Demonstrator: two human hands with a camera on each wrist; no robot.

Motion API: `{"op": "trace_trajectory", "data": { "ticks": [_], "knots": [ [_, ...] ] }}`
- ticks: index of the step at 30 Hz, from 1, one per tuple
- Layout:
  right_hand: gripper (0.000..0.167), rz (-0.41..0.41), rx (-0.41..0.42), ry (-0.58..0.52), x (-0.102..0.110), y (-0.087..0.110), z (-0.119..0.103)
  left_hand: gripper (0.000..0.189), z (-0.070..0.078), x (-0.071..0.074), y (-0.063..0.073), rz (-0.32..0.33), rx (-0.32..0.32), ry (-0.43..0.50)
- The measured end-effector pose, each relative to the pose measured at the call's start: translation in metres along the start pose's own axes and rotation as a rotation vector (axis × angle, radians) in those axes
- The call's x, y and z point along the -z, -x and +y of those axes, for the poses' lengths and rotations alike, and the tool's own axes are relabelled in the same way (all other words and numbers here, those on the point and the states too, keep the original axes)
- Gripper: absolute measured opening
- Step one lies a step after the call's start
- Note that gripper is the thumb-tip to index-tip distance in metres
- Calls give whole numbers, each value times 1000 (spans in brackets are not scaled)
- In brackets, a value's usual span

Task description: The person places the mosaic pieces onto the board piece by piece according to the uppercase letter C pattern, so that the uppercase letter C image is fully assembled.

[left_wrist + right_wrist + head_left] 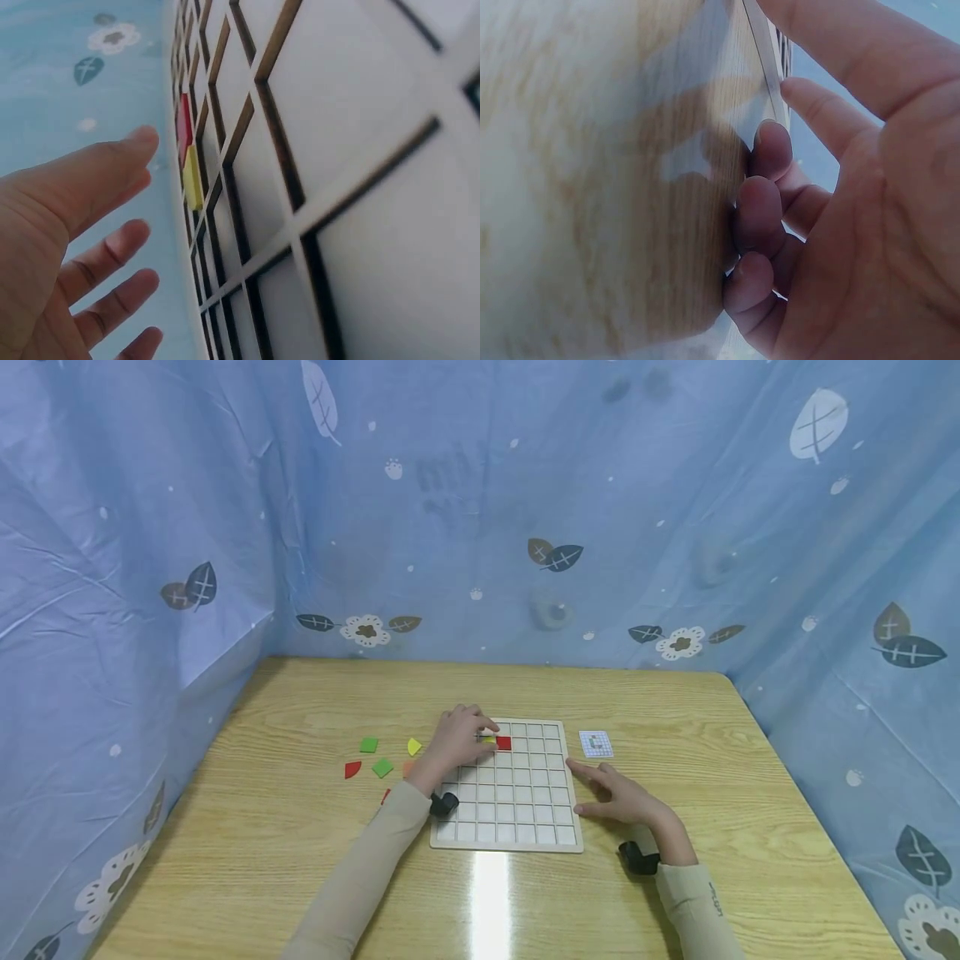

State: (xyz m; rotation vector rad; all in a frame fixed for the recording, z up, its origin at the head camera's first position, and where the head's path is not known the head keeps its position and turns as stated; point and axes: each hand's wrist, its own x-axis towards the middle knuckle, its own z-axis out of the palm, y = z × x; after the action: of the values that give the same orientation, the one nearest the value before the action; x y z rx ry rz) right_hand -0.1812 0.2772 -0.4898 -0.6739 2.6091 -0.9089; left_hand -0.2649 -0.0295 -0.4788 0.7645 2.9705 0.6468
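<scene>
A white grid board with square cells lies on the table. In its upper rows sit a red square tile and, beside it, a yellow tile, partly hidden by fingers in the head view. My left hand hovers over the board's upper left, thumb and index finger spread near the yellow tile. The left wrist view shows nothing between those fingers. At the board's right edge my right hand touches the rim with index finger and thumb. Its other fingers are bent and rest low by the tabletop.
Left of the board lie several loose tiles, among them a green square, a yellow piece, a red quarter-round and an orange piece partly behind the left arm. A small patterned grid card lies at the right. A blue curtain surrounds the table.
</scene>
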Motion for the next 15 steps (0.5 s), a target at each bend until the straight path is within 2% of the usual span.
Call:
{"op": "trace_trajectory", "data": {
  "ticks": [8,15],
  "knots": [
    [76,3,23,4,0,-1,1,27,-12,7,12,61,5,19],
    [75,-2,23,-16,0,0,2,25,-26,13,24,96,24,-22]
  ]
}}
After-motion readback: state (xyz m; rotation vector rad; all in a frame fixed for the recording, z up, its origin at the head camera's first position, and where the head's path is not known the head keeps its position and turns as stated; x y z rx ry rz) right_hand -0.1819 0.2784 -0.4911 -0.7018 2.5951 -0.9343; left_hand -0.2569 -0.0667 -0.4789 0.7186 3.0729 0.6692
